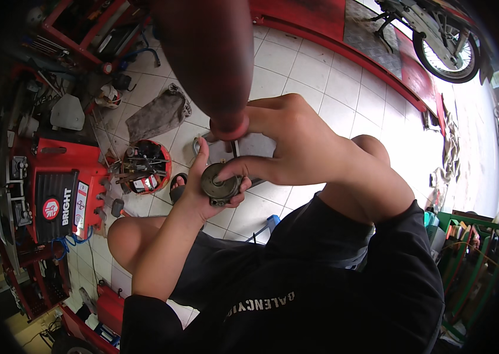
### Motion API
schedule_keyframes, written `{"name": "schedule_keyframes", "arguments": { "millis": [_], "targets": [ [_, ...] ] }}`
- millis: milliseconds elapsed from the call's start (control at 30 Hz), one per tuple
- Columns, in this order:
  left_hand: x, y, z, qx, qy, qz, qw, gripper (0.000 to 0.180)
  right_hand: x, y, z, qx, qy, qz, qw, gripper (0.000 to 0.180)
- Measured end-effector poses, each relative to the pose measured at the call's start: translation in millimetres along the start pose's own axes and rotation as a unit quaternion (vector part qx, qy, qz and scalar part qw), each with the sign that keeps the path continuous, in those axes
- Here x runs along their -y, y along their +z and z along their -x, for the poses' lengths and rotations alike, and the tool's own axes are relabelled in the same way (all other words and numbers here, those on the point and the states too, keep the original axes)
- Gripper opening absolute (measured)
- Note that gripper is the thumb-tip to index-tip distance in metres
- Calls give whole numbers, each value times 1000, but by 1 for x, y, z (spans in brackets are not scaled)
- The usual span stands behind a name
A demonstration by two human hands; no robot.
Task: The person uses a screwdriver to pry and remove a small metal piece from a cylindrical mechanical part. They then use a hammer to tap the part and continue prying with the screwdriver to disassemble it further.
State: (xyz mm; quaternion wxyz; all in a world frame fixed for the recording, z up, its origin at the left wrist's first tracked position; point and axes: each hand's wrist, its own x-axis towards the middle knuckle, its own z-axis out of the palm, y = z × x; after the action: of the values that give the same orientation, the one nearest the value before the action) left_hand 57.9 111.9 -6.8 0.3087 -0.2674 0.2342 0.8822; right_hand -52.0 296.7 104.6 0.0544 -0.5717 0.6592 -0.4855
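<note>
My left hand is closed round a round, dull grey metal part, its flat disc-like face turned up and a flanged edge showing toward me. A large screwdriver with a dark red, tapering handle looms close to the camera. Behind its collar, my right hand has its upper fingers curled at the tool, partly hidden by the handle. The thumb of that hand presses on the metal part's face. Only a short stretch of steel shaft shows beneath the collar, and its tip is hidden behind the thumb.
To the left, a red round tray of tools stands on the tiled floor, near a grey rag and a red machine. A red platform crosses the far side, with a motorcycle at upper right. A green rack stands at right.
</note>
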Motion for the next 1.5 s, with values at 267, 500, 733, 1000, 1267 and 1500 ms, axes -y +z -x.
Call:
{"name": "schedule_keyframes", "arguments": {
  "millis": [267,500,733,1000,1267,1500],
  "targets": [
    [0,-11,-4,37,3,14,999,100,-8,2,-3,14,14,-164,986,24],
    [-2,5,6,-7,-18,-14,1000,105,5,-4,1,-3,18,-28,999,27],
    [2,-11,1,12,-6,-4,1000,98,-7,16,-5,-21,-19,-284,958,27],
    [1,-1,6,-17,1,-22,1000,96,0,10,2,-12,-22,-126,992,7],
    [-5,3,13,-11,51,-6,999,92,-7,23,5,-100,-14,-149,984,18],
    [1,-19,2,81,-6,-24,996,72,3,3,-4,31,-18,-392,919,42]
  ]
}}
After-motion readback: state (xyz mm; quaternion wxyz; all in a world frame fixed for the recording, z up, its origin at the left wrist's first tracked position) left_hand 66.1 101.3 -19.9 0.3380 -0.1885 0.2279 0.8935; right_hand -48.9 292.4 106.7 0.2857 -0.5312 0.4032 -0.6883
